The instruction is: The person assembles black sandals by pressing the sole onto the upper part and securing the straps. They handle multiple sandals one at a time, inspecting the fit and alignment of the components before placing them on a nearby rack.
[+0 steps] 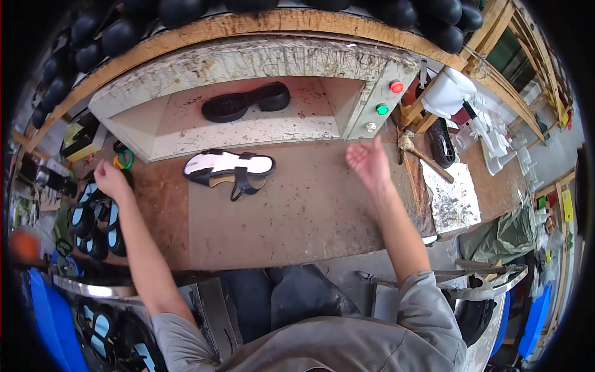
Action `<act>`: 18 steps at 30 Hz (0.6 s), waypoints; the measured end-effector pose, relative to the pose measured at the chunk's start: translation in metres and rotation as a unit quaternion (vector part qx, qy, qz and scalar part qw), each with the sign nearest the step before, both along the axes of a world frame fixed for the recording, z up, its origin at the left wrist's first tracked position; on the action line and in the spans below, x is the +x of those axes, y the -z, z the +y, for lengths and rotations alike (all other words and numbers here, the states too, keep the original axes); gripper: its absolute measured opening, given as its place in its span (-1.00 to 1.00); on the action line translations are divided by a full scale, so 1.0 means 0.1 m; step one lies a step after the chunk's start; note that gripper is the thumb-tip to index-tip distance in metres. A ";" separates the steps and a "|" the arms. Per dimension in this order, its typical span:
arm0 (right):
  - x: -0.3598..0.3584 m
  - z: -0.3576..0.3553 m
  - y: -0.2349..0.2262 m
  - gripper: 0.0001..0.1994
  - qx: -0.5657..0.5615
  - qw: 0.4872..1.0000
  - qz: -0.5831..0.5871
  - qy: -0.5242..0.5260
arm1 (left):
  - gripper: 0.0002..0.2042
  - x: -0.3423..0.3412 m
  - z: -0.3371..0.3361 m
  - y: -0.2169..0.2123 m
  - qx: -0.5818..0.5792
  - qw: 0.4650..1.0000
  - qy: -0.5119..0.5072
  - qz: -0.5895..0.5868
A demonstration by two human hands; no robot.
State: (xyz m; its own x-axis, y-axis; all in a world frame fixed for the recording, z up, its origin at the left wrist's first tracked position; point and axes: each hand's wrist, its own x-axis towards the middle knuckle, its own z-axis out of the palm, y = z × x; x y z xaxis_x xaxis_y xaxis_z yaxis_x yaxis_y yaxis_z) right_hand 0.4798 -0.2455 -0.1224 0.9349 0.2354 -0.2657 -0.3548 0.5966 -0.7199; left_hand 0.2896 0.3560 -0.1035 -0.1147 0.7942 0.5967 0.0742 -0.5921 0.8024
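On the brown workbench (297,217) a black sandal (245,163) with a white insole lies on its own, its strap hanging toward me. A black shoe sole (246,103) rests inside the lit, open-fronted box (235,69) behind it. My left hand (113,181), fingers curled together, is at the left end of the bench over several black sandals (93,217) with pale blue insoles. Whatever it may hold is hidden. To the right of the sandal, before the box's corner, my right hand (370,166) is open with its fingers stretched out and nothing in it.
A red button (396,87) and a green button (382,109) sit on the box's right panel. Yellow-green-handled scissors (124,159) lie by my left hand. At the right are a hammer (424,156), a stained white sheet (451,198) and another black sole (441,142).
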 end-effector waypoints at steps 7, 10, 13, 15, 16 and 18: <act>0.60 -0.04 -0.02 -0.53 -0.119 0.992 -0.023 0.019 | -0.67 -0.39 -1.29 -0.05 -0.165 0.871 0.431 0.166; 0.56 -0.02 -0.09 -0.68 -0.326 0.938 -0.105 0.052 | -0.47 -0.38 -1.51 0.01 -0.093 0.832 0.436 0.331; 0.51 -0.05 -0.12 -0.71 -0.534 0.799 -0.249 0.124 | -0.41 -0.19 -1.58 0.19 0.089 0.829 0.369 0.412; 0.40 -0.06 -0.27 -0.68 -0.723 0.611 -0.301 0.115 | -0.46 -0.11 -1.65 0.17 0.073 0.833 0.382 0.394; 0.34 -0.03 -0.35 -0.66 -0.798 0.500 -0.319 0.109 | -0.49 -0.08 -1.64 0.16 0.065 0.834 0.388 0.386; 0.16 0.17 -0.55 -0.65 -0.821 0.454 -0.344 0.042 | -0.66 -0.02 -1.52 0.25 0.076 0.845 0.409 0.335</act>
